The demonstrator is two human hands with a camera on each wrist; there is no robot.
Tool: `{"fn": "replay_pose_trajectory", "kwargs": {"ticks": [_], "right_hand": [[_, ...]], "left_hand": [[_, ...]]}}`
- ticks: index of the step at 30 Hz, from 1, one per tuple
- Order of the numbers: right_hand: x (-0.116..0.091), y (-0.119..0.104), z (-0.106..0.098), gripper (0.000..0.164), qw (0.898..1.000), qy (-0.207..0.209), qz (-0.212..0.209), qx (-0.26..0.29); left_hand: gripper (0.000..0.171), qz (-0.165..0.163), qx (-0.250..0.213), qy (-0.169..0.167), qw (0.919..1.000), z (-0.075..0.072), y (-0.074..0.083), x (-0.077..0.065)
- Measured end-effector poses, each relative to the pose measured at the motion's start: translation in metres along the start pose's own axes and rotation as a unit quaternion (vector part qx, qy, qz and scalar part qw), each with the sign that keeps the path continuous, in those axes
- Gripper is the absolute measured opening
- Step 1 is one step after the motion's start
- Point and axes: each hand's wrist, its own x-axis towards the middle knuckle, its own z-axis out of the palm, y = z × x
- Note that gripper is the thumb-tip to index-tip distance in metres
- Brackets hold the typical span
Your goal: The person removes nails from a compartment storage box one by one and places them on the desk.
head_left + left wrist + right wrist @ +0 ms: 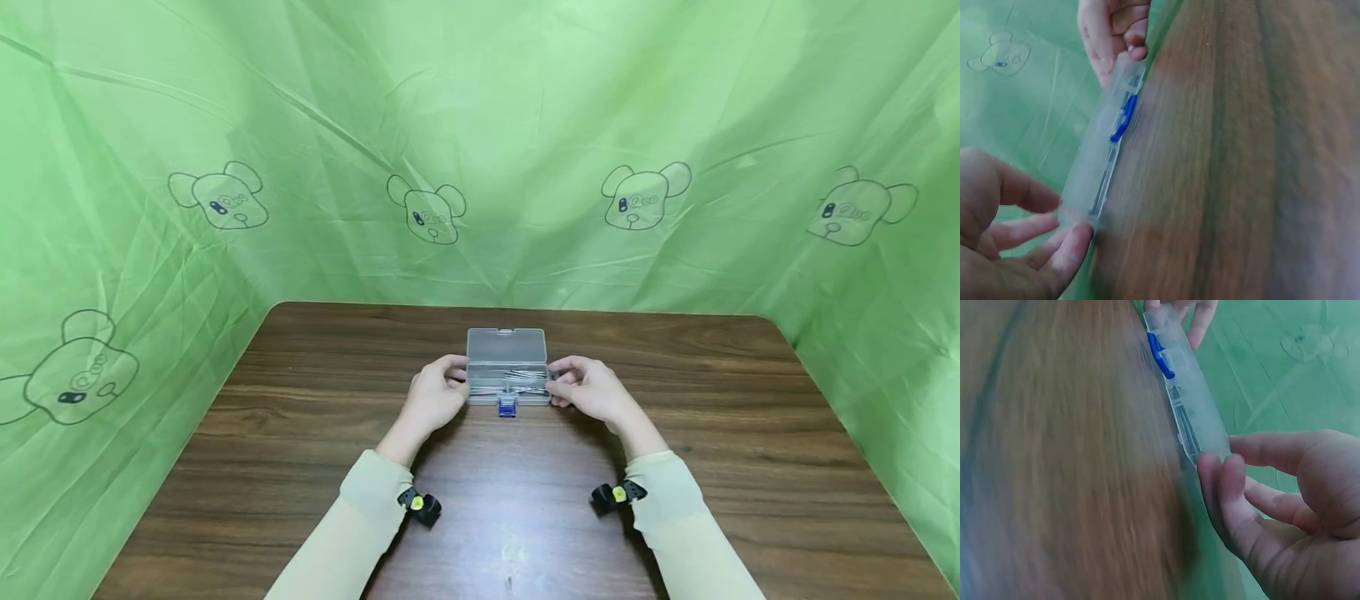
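Observation:
A small clear plastic storage box (507, 383) lies on the table with its lid (507, 346) tipped back on the far side. Thin metal rods or nails (527, 376) lie inside; their exact kind is too small to tell. At the middle of the front edge hangs a blue latch (507, 408). My left hand (437, 393) grips the box's left end, thumb near the front corner and fingers behind. The right end is held the same way by my right hand (592, 388). Both wrist views show the box edge-on, the blue latch (1124, 117) facing the near side.
The brown wooden table (337, 433) spreads around the box, with a glossy light patch near the front. Green cloth (510, 100) with printed bear heads hangs behind and at both sides. Small black cameras (422, 506) are strapped to both wrists.

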Motion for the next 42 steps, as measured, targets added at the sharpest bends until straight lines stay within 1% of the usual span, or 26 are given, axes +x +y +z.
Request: {"fn": "replay_pose_trajectory", "kwargs": {"ticks": [5, 9, 11, 14, 19, 22, 25, 27, 29, 33, 37, 42], "right_hand": [[-0.006, 0.008, -0.016, 0.041, 1.0, -0.012, 0.0, 0.015], [-0.01, 0.014, -0.024, 0.043, 0.999, -0.027, 0.01, 0.027], [-0.012, 0.016, -0.026, 0.043, 0.999, -0.036, 0.011, 0.036], [-0.013, 0.02, -0.028, 0.044, 0.998, -0.044, 0.012, 0.049], [-0.012, 0.022, -0.027, 0.046, 0.996, -0.056, 0.009, 0.063], [-0.012, 0.023, -0.026, 0.047, 0.996, -0.062, 0.005, 0.072], [-0.012, 0.023, -0.026, 0.047, 0.994, -0.065, 0.01, 0.083], [-0.012, 0.024, -0.026, 0.046, 0.994, -0.07, 0.01, 0.086], [-0.011, 0.025, -0.026, 0.046, 0.993, -0.073, 0.009, 0.089], [-0.009, 0.026, -0.027, 0.046, 0.993, -0.076, 0.002, 0.088], [-0.009, 0.025, -0.027, 0.047, 0.993, -0.077, 0.001, 0.089], [-0.008, 0.025, -0.027, 0.046, 0.991, -0.087, 0.001, 0.097]], "left_hand": [[0.05, 0.015, -0.036, -0.037, 0.9985, 0.01, -0.001, 0.003], [0.053, 0.029, -0.055, -0.066, 0.9959, 0.013, -0.005, 0.004], [0.053, 0.036, -0.063, -0.081, 0.9941, 0.012, -0.006, 0.004], [0.052, 0.055, -0.069, -0.105, 0.9905, 0.01, -0.009, 0.004], [0.052, 0.081, -0.078, -0.128, 0.9854, 0.004, -0.015, 0.004], [0.054, 0.079, -0.093, -0.15, 0.9812, 0.002, -0.019, 0.005], [0.058, 0.067, -0.125, -0.18, 0.9733, 0.0, -0.025, 0.007], [0.062, 0.07, -0.141, -0.193, 0.9685, -0.001, -0.029, 0.008], [0.065, 0.078, -0.148, -0.198, 0.9658, -0.002, -0.031, 0.009], [0.071, 0.096, -0.129, -0.192, 0.968, -0.001, -0.033, 0.011], [0.071, 0.098, -0.114, -0.187, 0.9708, 0.0, -0.034, 0.012], [0.07, 0.098, -0.114, -0.189, 0.9703, -0.001, -0.034, 0.013]]}}
